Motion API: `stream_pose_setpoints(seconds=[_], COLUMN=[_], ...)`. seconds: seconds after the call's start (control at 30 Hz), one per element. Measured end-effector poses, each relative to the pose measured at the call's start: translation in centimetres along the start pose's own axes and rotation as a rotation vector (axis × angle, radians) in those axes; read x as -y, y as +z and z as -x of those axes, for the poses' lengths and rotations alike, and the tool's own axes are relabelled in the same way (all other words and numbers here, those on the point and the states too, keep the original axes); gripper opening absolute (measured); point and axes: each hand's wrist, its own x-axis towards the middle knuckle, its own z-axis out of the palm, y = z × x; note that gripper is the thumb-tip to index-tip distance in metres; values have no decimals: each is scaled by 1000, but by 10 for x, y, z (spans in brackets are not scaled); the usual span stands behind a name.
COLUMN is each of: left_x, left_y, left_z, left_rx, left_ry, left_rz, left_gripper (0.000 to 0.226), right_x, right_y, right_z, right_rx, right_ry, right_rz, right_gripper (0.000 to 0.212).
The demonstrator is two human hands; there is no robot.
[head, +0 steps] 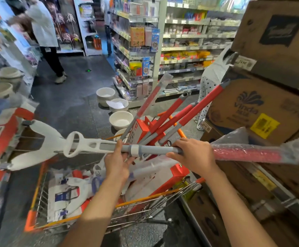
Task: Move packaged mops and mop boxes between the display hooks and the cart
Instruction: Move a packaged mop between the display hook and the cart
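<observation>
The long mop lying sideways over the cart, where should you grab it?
Grab the mop on its bare grey pole, from above, as the left hand and right hand do. It's thin enough for fingers to wrap; the white head is bulky and the red end has slippery wrap.

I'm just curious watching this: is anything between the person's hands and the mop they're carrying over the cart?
Nothing visible. Both hands already hold the mop across the cart: the left hand under the grey shaft, the right hand wrapped over it. Below it, other mop handles stick up from the cart.
</observation>
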Motion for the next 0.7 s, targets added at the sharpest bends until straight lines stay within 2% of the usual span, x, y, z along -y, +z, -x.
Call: stream_pose_setpoints(seconds=[0.1,0.3,0.57,0.7], left_x=[-20,-66,-123,-141], left_y=[-4,-13,-19,-22], left_z=[5,16,41,55], left_rx=[2,-2,-31,-59], left_ry=[91,217,422,548], left_rz=[-13,-62,28,118], left_gripper=[15,15,8,7], right_x=[11,45,125,162], right_y=[-7,-7,-3,-3], right_z=[-7,-11,-13,-14], right_rx=[16,9,-46,21], right_ry=[-8,13,129,168], right_rz=[-58,-97,-414,-678], right_gripper=[36,51,54,51])
